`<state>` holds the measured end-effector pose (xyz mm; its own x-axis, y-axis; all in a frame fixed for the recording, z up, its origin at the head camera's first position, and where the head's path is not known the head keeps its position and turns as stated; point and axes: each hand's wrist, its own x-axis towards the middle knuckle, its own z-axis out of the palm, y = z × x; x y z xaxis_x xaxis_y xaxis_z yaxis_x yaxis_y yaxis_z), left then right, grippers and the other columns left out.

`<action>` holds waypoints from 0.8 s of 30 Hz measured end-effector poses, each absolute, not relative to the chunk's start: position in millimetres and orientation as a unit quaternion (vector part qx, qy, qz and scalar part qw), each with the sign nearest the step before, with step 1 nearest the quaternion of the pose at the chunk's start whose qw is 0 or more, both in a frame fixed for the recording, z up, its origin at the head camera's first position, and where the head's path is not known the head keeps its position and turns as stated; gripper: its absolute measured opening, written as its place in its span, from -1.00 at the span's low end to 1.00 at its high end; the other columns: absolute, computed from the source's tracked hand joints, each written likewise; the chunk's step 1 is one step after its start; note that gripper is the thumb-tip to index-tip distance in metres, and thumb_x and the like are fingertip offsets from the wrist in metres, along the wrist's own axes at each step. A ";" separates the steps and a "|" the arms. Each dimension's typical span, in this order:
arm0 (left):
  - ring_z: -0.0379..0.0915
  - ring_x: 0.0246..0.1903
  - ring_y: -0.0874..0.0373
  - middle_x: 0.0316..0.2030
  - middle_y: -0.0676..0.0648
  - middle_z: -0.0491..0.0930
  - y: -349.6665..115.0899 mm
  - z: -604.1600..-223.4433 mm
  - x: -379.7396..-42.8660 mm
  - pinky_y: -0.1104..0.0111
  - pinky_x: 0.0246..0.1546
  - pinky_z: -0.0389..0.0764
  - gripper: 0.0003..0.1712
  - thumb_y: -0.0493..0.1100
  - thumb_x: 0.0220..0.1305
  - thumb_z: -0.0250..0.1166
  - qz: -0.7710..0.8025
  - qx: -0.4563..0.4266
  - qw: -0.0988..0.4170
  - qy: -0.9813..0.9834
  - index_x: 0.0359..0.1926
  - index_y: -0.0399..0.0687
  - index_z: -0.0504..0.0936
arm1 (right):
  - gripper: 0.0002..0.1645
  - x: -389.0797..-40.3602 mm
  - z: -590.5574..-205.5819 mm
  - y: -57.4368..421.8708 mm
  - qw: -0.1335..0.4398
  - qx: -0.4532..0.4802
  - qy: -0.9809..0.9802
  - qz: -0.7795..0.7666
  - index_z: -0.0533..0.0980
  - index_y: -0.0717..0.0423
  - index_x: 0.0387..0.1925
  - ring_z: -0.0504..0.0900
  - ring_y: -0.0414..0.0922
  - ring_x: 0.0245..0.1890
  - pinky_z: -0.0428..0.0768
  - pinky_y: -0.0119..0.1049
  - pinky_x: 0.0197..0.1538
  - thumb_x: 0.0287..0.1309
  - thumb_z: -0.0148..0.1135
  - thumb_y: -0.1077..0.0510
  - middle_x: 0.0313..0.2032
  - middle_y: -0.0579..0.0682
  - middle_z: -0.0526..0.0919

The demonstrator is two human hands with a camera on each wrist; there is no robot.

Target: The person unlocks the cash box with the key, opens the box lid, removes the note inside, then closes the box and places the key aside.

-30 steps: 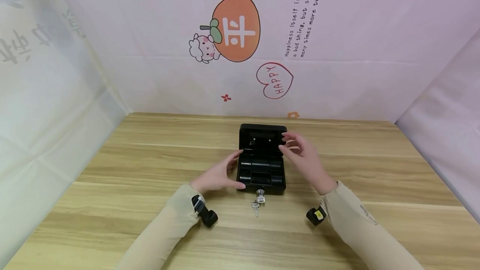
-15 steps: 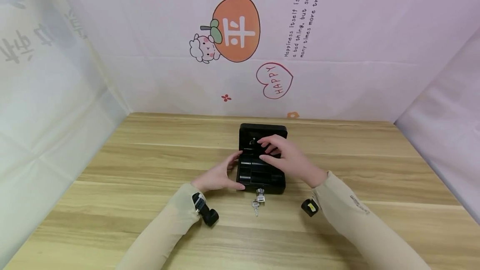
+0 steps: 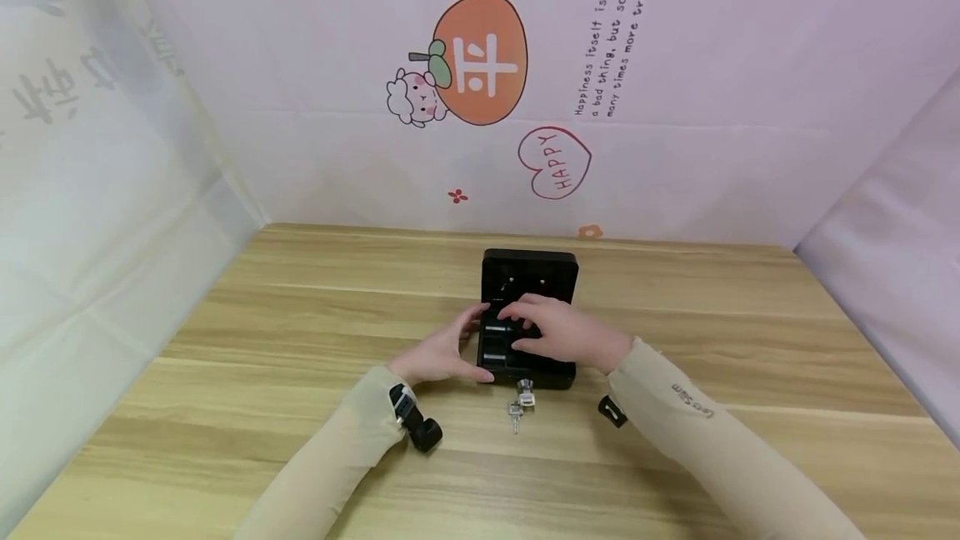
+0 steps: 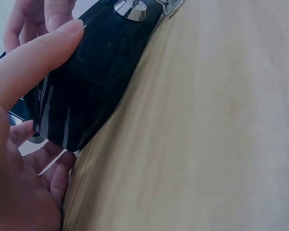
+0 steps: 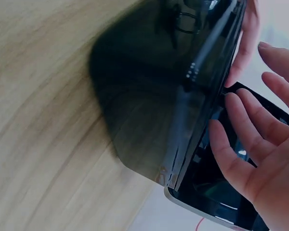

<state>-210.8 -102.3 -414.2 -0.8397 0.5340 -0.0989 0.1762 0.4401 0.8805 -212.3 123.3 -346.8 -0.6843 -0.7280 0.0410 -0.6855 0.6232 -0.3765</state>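
Observation:
A small black cash box (image 3: pixel 557 378) stands on the table with its lid (image 3: pixel 528 258) raised at the back. Its insert tray (image 3: pixel 495 340) shows molded compartments. My left hand (image 3: pixel 438 355) grips the box's left end, thumb on the front face (image 4: pixel 94 53) and fingers round the rear corner. Over the tray hovers my right hand (image 3: pixel 562 332), fingers loosely bent; in the right wrist view nothing shows between them, and whether the fingertips touch the tray is unclear. A silver lock (image 3: pixel 525 385) sits in the front with a key in it, and a second key (image 3: pixel 516 419) hangs from it.
The box rests on a wood-grain table (image 3: pixel 315 340). Behind stands a printed pale cloth wall (image 3: pixel 315 165), with more cloth at both sides. Black wrist straps with camera mounts (image 3: pixel 426 433) sit at both sleeves.
My right hand has moved from the lid's right edge leftward and down over the tray. My left hand keeps its hold on the box, and the lid stays raised.

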 end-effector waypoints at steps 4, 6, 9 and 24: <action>0.03 0.37 -0.06 0.41 -0.16 0.08 -101.5 -414.1 -210.1 0.07 0.37 0.13 0.20 -0.12 -0.06 0.52 0.489 0.210 0.193 0.824 0.48 0.12 -0.08 | -0.52 -211.7 -346.8 119.1 0.064 -0.388 0.907 -0.151 0.48 0.10 0.10 0.60 -0.10 -0.21 0.61 -0.21 -0.09 0.11 0.32 0.15 -0.05 0.04 0.55; 0.04 0.37 -0.07 0.41 -0.15 0.07 -101.3 -413.7 -209.6 0.06 0.37 0.12 0.20 -0.13 -0.06 0.51 0.492 0.211 0.193 0.822 0.48 0.11 -0.09 | -0.50 -211.0 -345.7 116.7 0.069 -0.382 0.913 -0.125 0.49 0.08 0.10 0.59 -0.12 -0.24 0.61 -0.20 -0.08 0.09 0.35 0.14 -0.04 0.03 0.55; 0.04 0.36 -0.08 0.41 -0.15 0.06 -100.8 -413.2 -209.2 0.06 0.37 0.12 0.21 -0.13 -0.06 0.51 0.495 0.215 0.190 0.820 0.48 0.10 -0.10 | -0.47 -210.3 -344.5 113.6 0.074 -0.371 0.922 -0.088 0.50 0.06 0.10 0.60 -0.11 -0.23 0.61 -0.16 -0.06 0.05 0.38 0.13 -0.03 0.03 0.56; 0.05 0.36 -0.10 0.41 -0.18 0.06 -101.3 -411.9 -206.9 0.08 0.38 0.13 0.17 -0.16 -0.02 0.49 0.508 0.219 0.190 0.811 0.48 0.06 -0.10 | -0.61 -222.8 -350.6 110.1 0.145 -0.403 0.899 -0.088 0.50 0.09 0.00 0.44 -0.23 -0.44 0.53 -0.31 -0.27 0.10 0.30 0.29 -0.43 -0.09 0.53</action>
<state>-206.9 -101.3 -411.9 -0.8320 0.5479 -0.0870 0.1612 0.3889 0.9071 -222.8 110.1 -350.6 -0.6333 -0.7505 -0.1892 -0.6993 0.6596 -0.2756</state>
